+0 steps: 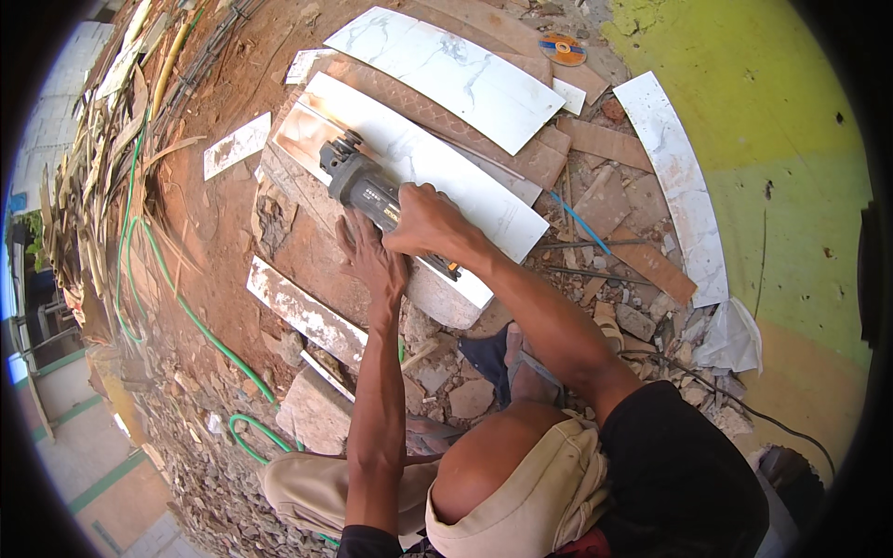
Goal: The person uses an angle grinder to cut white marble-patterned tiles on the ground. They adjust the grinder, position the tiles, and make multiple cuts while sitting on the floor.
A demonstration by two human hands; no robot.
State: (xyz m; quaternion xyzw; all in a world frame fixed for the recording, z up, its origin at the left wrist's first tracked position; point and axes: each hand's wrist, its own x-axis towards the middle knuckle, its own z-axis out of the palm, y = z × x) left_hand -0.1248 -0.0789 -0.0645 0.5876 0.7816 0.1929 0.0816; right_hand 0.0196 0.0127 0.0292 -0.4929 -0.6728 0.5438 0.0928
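Note:
My right hand (428,221) is wrapped round the body of a dark angle grinder (365,189). The grinder's head rests over the left end of a long white marbled tile (437,167), where brownish dust is spread. Its disc is hidden beneath the head. That tile lies on a stone block (321,237). My left hand (374,262) is just left of the grinder, its fingers stretched forward and lying low over the near edge of the tile and block. I cannot make out exactly what its fingertips touch.
Another wide marbled tile (456,70) lies beyond, with an orange-and-blue cutting disc (563,49) near it. A curved-looking tile strip (684,191) leans by the yellow-green wall (744,112). A green hose (200,321) runs on the left; a black cable (744,402) trails on the right over rubble.

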